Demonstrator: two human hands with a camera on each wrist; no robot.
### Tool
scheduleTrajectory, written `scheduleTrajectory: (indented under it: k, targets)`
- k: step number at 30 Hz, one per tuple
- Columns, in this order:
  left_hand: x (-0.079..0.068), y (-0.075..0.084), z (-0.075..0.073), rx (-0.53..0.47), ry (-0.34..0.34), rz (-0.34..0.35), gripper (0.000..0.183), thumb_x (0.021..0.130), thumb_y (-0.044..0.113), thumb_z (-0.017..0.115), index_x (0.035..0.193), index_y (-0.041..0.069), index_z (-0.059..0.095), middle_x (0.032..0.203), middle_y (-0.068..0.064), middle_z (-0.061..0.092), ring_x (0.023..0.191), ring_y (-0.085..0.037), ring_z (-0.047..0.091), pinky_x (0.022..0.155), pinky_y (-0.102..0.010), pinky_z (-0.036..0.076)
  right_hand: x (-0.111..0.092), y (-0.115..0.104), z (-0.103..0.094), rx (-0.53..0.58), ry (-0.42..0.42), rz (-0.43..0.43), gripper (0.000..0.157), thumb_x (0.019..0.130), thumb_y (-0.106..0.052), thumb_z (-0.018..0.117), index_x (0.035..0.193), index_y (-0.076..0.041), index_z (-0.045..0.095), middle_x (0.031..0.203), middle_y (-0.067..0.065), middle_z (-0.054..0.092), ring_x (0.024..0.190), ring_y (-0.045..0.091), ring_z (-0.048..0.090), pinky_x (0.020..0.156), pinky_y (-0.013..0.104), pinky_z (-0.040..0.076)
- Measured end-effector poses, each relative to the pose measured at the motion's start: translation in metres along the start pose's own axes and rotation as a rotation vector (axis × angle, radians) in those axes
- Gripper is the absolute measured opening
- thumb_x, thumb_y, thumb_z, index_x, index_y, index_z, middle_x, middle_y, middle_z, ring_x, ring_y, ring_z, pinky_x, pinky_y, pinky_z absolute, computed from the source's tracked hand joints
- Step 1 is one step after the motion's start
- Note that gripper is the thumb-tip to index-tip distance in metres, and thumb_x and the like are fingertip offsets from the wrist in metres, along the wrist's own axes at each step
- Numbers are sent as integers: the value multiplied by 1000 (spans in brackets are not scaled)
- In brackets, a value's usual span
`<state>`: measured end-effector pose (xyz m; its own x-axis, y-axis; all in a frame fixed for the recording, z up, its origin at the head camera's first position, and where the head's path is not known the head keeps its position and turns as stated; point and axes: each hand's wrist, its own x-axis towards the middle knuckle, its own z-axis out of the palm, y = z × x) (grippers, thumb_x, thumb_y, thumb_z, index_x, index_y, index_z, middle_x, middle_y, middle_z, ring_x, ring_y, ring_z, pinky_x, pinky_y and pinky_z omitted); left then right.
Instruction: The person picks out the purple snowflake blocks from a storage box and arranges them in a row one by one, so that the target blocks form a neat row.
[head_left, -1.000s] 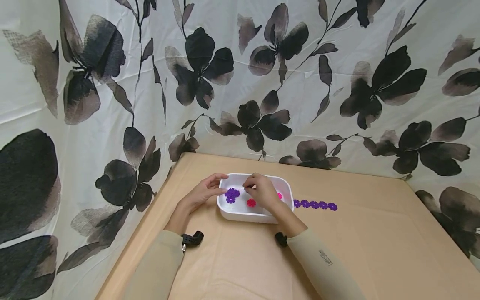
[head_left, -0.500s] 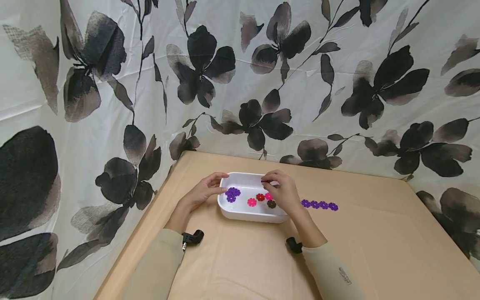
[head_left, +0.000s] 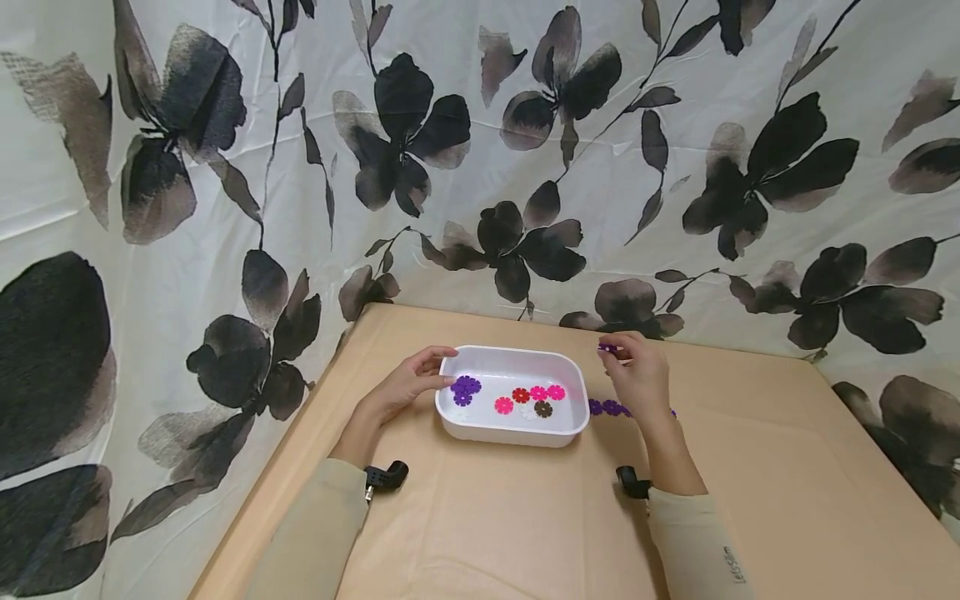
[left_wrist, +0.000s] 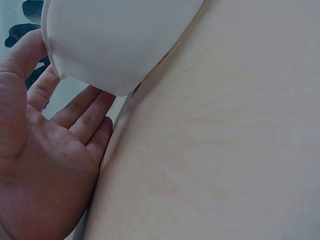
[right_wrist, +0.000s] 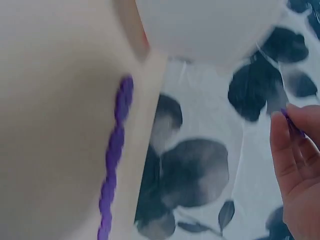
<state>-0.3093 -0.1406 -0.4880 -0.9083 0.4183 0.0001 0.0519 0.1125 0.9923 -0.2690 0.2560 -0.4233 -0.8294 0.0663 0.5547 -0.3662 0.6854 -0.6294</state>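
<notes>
A white tray (head_left: 502, 434) stands on the table, and my left hand (head_left: 405, 385) holds its left end. In the left wrist view the thumb (left_wrist: 35, 47) lies at the rim and the other fingers reach under the tray's end. Between thumb and fingertips my right hand (head_left: 643, 375) pinches a small purple flower-shaped disc (head_left: 608, 347), raised right of the tray. The right wrist view shows this disc edge-on (right_wrist: 292, 123). Below that hand a row of purple flower discs (head_left: 611, 407) runs rightward from the tray, partly hidden by the hand and wrist.
Inside the tray lie several purple discs (head_left: 466, 387) at the left, with pink (head_left: 503, 406), red (head_left: 521, 395) and brown (head_left: 543, 408) ones toward the right. A tan cloth covers the table (head_left: 465, 517). Behind it hangs a floral curtain (head_left: 442, 233).
My right hand has come out of the tray with a purple disc and moved right, over the row. The pink, red and brown discs are uncovered. My left hand has stayed at the tray.
</notes>
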Motion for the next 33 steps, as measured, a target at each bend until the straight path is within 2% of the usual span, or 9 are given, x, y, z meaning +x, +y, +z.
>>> scheduleTrajectory:
  k: [3, 7, 15, 17, 21, 26, 33]
  targets:
    - [1, 0, 1, -3, 0, 0, 58, 94, 21, 79, 146, 14, 54, 154, -12, 52, 145, -34, 47, 123, -53, 35, 2, 10, -15, 43, -14, 41, 17, 94, -2, 75, 111, 0, 76, 108, 16, 69, 81, 32, 77, 63, 7, 53]
    - [1, 0, 2, -6, -1, -2, 58, 94, 20, 79, 146, 14, 54, 155, -12, 51, 145, -35, 47, 123, -53, 34, 1, 21, -34, 43, -44, 98, 19, 97, -6, 73, 115, -1, 75, 110, 18, 70, 81, 26, 78, 66, 8, 54]
    - [1, 0, 2, -5, 10, -5, 56, 94, 19, 78, 145, 14, 55, 155, -10, 51, 145, -34, 47, 123, -53, 35, -1, 43, -69, -4, -93, 232, 32, 101, -15, 69, 130, -1, 69, 119, 23, 71, 78, -2, 72, 69, 7, 53]
    - [1, 0, 2, -5, 9, -3, 57, 94, 19, 78, 146, 14, 54, 155, -10, 51, 145, -34, 47, 123, -53, 35, -2, 51, -77, -27, -119, 263, 33, 102, -17, 68, 131, -1, 68, 119, 24, 72, 77, -4, 71, 68, 8, 53]
    - [1, 0, 2, -8, 7, -3, 57, 94, 19, 78, 146, 13, 54, 154, -11, 52, 144, -34, 48, 123, -53, 35, -7, 70, -91, -85, -193, 323, 33, 104, -18, 65, 132, 0, 67, 119, 26, 72, 77, 7, 75, 65, 12, 53]
    - [2, -1, 1, -11, 2, -2, 57, 94, 18, 78, 145, 12, 54, 153, -13, 53, 143, -35, 50, 122, -53, 36, -14, 88, -100, -102, -285, 375, 31, 103, -10, 64, 129, 7, 66, 115, 31, 71, 80, 26, 77, 66, 20, 60]
    - [3, -2, 0, -12, 2, -2, 56, 94, 17, 78, 145, 12, 55, 152, -13, 53, 142, -34, 50, 122, -53, 36, -20, 102, -101, -97, -447, 443, 34, 99, -6, 67, 128, 11, 64, 115, 31, 68, 83, 24, 70, 69, 21, 59]
